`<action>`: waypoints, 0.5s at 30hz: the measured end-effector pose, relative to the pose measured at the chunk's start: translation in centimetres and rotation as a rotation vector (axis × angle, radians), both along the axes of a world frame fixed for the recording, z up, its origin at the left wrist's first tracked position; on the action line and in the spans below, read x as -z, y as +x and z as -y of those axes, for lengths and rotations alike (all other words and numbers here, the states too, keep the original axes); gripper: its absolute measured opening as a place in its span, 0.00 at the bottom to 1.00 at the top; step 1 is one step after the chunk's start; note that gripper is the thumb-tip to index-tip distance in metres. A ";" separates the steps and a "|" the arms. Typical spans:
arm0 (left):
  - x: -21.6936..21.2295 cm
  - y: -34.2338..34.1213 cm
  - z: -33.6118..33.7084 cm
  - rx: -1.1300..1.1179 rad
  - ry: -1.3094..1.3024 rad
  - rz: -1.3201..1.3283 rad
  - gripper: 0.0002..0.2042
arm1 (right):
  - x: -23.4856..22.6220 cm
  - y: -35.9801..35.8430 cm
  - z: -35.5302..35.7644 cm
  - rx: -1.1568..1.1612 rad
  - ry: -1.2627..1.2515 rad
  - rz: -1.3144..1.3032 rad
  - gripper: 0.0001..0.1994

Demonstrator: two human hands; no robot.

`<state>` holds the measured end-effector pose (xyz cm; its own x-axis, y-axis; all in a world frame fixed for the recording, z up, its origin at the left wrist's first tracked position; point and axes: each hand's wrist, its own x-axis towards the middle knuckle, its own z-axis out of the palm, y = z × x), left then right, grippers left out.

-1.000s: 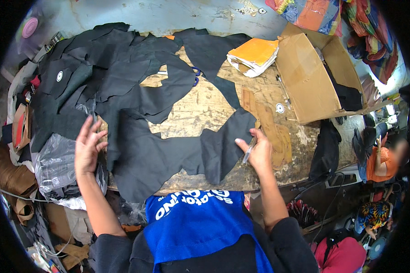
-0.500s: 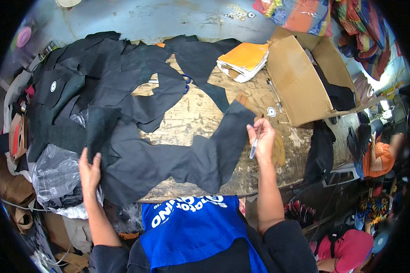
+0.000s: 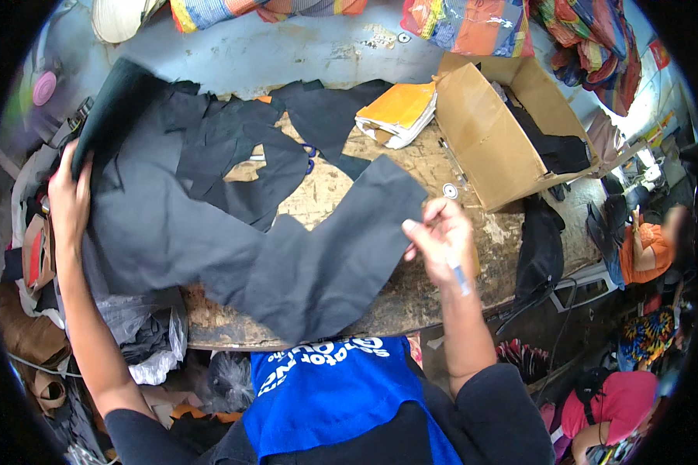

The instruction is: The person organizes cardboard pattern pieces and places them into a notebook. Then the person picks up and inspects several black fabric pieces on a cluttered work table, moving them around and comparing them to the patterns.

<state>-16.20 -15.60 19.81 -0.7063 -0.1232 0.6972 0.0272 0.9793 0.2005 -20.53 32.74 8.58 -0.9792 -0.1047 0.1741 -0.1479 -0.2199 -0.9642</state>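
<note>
A large irregular piece of black leather-like sheet (image 3: 318,256) spreads across the near part of the worn wooden table (image 3: 225,329). My left hand (image 3: 70,194) grips its far left part, which is raised and folded over in a blurred dark flap. At the piece's right end, my right hand (image 3: 442,240) holds a pen (image 3: 461,280) across the palm, its tip toward my wrist. The thumb and forefinger are close to the sheet's edge; I cannot tell whether they touch it. Other black pieces (image 3: 233,128) lie behind, beside blue-handled scissors (image 3: 310,159).
An open cardboard box (image 3: 481,139) with black material inside stands at the back right. Left of it lies an orange-covered notebook (image 3: 399,105). A plastic bag (image 3: 159,333) bulges below the left table edge. Two people (image 3: 647,252) are off to the right.
My left hand has moved left and away from me, lifting the sheet's left part. The sheet has shifted and turned. My right hand has dropped slightly, with the pen tilted back.
</note>
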 end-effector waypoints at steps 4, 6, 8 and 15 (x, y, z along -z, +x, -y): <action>2.0 -7.1 -0.5 -0.038 -0.184 -0.037 0.20 | 6.8 4.4 3.4 -0.004 -0.130 0.113 0.11; 5.5 -8.2 -4.1 0.021 -0.209 -0.117 0.24 | 9.5 6.1 3.6 0.020 0.126 0.166 0.11; 10.3 -7.3 -10.3 0.162 -0.051 -0.127 0.25 | 11.3 6.6 3.4 0.094 0.424 0.190 0.09; 23.4 6.1 -27.5 0.530 -0.001 0.870 0.30 | 13.2 5.0 4.6 0.058 0.667 -0.515 0.05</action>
